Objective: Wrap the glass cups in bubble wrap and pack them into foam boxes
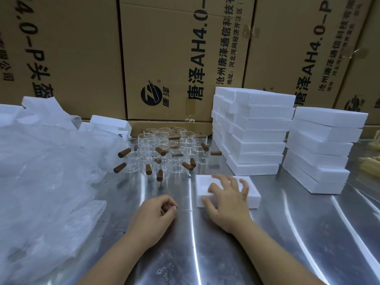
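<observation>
The right hand (226, 200) lies on a white foam box (254, 193) just right of the frame's centre. Its fingers are spread and bent over the box top, and the thumb presses the near left edge, so it grips the box. The left hand (158, 210) rests on the metal table (287, 233) just left of the box, apart from it. Its fingers are curled inward, and whether they hold anything cannot be told.

The glass cups (164, 153) stand unwrapped in a cluster above the hands at mid-frame, with brown stubs (124, 152) sticking out from them. Bubble wrap (45, 165) is heaped along the left side. Two stacks of foam boxes (255, 130) (320, 149) rise at the right. Printed cartons (174, 58) fill the top of the frame.
</observation>
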